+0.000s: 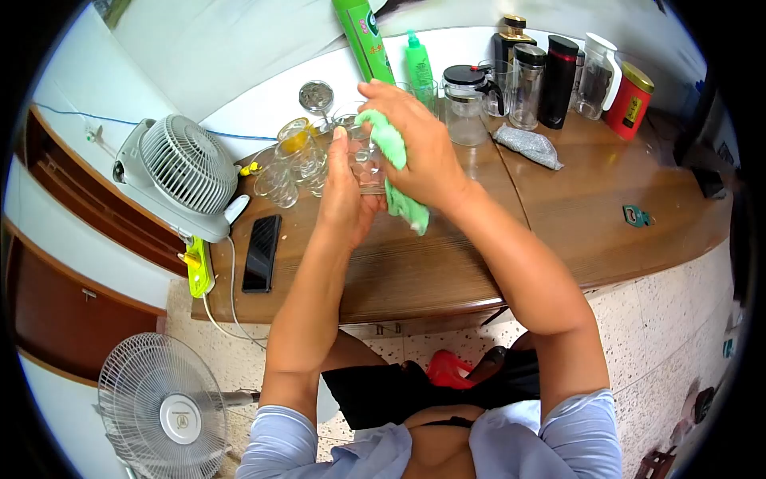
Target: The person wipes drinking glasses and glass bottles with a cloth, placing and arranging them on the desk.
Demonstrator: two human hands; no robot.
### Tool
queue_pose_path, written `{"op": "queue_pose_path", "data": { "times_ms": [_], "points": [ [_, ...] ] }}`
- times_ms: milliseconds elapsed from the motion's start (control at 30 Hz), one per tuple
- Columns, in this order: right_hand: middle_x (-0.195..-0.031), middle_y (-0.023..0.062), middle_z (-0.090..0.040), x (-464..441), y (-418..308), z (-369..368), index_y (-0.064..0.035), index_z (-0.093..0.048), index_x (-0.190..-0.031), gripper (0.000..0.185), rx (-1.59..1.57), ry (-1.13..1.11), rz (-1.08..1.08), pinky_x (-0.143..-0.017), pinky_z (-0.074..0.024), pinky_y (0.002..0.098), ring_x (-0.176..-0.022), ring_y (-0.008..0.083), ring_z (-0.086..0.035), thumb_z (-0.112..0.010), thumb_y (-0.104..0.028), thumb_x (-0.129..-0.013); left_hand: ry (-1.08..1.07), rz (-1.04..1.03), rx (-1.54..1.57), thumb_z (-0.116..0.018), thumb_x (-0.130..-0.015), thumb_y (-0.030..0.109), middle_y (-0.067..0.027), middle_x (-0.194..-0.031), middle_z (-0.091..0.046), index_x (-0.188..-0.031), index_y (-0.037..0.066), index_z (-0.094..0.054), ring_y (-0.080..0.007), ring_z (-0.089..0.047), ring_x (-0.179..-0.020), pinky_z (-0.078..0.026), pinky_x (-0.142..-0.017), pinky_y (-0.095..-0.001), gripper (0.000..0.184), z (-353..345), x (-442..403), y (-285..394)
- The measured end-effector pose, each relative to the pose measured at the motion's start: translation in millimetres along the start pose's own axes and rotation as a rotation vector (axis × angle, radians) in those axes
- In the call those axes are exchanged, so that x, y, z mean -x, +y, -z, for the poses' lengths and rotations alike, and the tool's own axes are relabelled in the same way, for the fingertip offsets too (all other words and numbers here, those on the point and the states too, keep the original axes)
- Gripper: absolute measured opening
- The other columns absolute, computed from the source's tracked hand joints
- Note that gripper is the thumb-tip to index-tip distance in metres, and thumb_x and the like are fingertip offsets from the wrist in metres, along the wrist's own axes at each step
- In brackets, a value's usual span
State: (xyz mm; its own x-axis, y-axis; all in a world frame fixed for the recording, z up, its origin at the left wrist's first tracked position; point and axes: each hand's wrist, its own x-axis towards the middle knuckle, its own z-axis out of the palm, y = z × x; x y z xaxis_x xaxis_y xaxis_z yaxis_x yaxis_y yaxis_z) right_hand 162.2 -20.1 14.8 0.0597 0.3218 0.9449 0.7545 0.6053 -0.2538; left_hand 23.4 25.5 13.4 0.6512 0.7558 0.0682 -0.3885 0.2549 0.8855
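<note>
My left hand (343, 188) is wrapped round a clear glass cup (368, 166), with the thumb up along its side. Against the cup's other side my right hand (423, 144) presses a light green cloth (408, 209), whose lower end hangs below the palm. Part of the cup is hidden by the fingers and the cloth. Just left of my left hand stand several clear glass mugs (278, 184), and a glass with something amber (297, 140) is among them. Behind them is a shiny round-headed object (316, 97).
On the wooden table (558, 207) are a black phone (262, 253), a grey fan (187, 168), a green spray can (367, 44), a glass teapot (467, 108), a black flask (558, 84), a red tin (629, 102) and a silvery pouch (527, 147). A standing fan (163, 411) is at lower left.
</note>
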Motion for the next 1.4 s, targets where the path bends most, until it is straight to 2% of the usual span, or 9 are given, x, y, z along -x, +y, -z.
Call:
{"op": "queue_pose_path", "data": {
  "times_ms": [67, 133, 267, 467, 767, 1000, 1100, 1200, 1400],
  "points": [
    [-0.146, 0.0194, -0.063, 2.9, -1.0, -5.1, -0.0035, -0.066, -0.126, 0.053, 0.1, -0.027, 0.173, -0.123, -0.0417, 0.0513, -0.146, 0.0416, -0.052, -0.085, -0.009, -0.077, -0.037, -0.046, 0.114, -0.044, -0.11, 0.064, -0.0036, -0.13, -0.07, -0.136, 0.014, -0.06, -0.0228, -0.071, -0.114, -0.058, -0.099, -0.0437, 0.059, -4.3, 2.7, 4.7],
    [-0.151, 0.0179, -0.06, 8.5, -20.6, -12.0, -0.0047, -0.068, -0.124, 0.042, 0.049, -0.085, 0.161, -0.124, -0.039, 0.0532, -0.148, 0.041, -0.049, -0.081, -0.011, -0.084, -0.102, 0.012, 0.248, -0.044, -0.108, 0.068, -0.0073, -0.134, -0.069, -0.139, 0.013, -0.06, -0.0281, -0.067, -0.122, -0.054, -0.107, -0.0482, 0.064, -3.3, 6.3, 9.8],
    [-0.151, 0.0159, -0.06, 25.5, -26.8, -36.5, -0.0046, -0.069, -0.121, 0.043, 0.004, -0.178, 0.255, -0.126, -0.036, 0.0558, -0.149, 0.0395, -0.048, -0.084, -0.013, -0.082, -0.616, -0.008, 0.506, -0.041, -0.107, 0.07, -0.01, -0.138, -0.066, -0.143, 0.013, -0.058, -0.0272, -0.065, -0.128, -0.053, -0.109, -0.0482, 0.069, 91.3, -40.9, -9.0],
    [-0.139, 0.0152, -0.068, 12.7, -14.0, -19.5, -0.0043, -0.068, -0.12, 0.038, 0.014, -0.103, 0.183, -0.125, -0.037, 0.0557, -0.142, 0.0378, -0.056, -0.079, -0.005, -0.083, 0.085, 0.002, 0.229, -0.039, -0.108, 0.07, -0.0055, -0.136, -0.069, -0.146, 0.016, -0.057, -0.0265, -0.066, -0.127, -0.054, -0.106, -0.0499, 0.069, -2.3, -0.3, 0.0],
    [-0.131, 0.0167, -0.071, -0.1, -2.3, 2.2, -0.0039, -0.066, -0.116, 0.03, -0.046, 0.049, -0.109, -0.121, -0.0438, 0.0525, -0.13, 0.0409, -0.064, -0.074, -0.003, -0.087, -0.006, 0.134, -0.005, -0.038, -0.108, 0.067, -0.0044, -0.137, -0.07, -0.145, 0.017, -0.058, -0.0244, -0.069, -0.122, -0.058, -0.1, -0.0469, 0.066, 0.9, -2.0, -4.8],
    [-0.134, 0.0183, -0.065, 22.5, -24.0, -29.4, -0.0002, -0.066, -0.101, 0.023, -0.013, -0.125, 0.22, -0.125, -0.0363, 0.0596, -0.143, 0.0411, -0.052, -0.074, -0.008, -0.081, 0.186, 0.022, 0.304, -0.064, -0.104, 0.047, -0.0036, -0.117, -0.072, -0.122, 0.019, -0.069, -0.0246, -0.067, -0.11, -0.056, -0.098, -0.0417, 0.034, -1.5, 7.0, 12.6],
    [-0.127, 0.0172, -0.066, 28.7, -21.5, -37.5, -0.001, -0.066, -0.096, 0.022, -0.027, -0.153, 0.292, -0.125, -0.0372, 0.0584, -0.133, 0.0398, -0.058, -0.076, -0.008, -0.079, -0.208, 0.065, 0.47, -0.049, -0.107, 0.06, -0.0079, -0.127, -0.07, -0.131, 0.013, -0.062, -0.0255, -0.069, -0.115, -0.057, -0.101, -0.046, 0.054, 57.2, -23.5, -2.3],
    [-0.117, 0.0161, -0.066, 22.6, -12.8, -33.3, -0.0009, -0.064, -0.098, 0.023, -0.023, -0.099, 0.314, -0.126, -0.0361, 0.0575, -0.121, 0.0396, -0.062, -0.076, -0.006, -0.078, 0.038, 0.015, 0.289, -0.045, -0.108, 0.06, -0.0068, -0.139, -0.067, -0.141, 0.016, -0.06, -0.0242, -0.066, -0.125, -0.056, -0.105, -0.0458, 0.057, 45.2, -21.5, -11.0],
    [-0.103, 0.0173, -0.066, 2.9, -3.9, -9.8, -0.0036, -0.063, -0.108, 0.024, 0.019, 0.19, -0.012, -0.098, -0.0536, 0.0469, -0.107, 0.0392, -0.064, -0.075, -0.003, -0.087, 0.063, 0.133, 0.225, -0.05, -0.103, 0.061, -0.006, -0.134, -0.069, -0.136, 0.013, -0.063, -0.0259, -0.064, -0.126, -0.047, -0.113, -0.0496, 0.06, -8.1, 2.9, -2.3]
  ]
}}
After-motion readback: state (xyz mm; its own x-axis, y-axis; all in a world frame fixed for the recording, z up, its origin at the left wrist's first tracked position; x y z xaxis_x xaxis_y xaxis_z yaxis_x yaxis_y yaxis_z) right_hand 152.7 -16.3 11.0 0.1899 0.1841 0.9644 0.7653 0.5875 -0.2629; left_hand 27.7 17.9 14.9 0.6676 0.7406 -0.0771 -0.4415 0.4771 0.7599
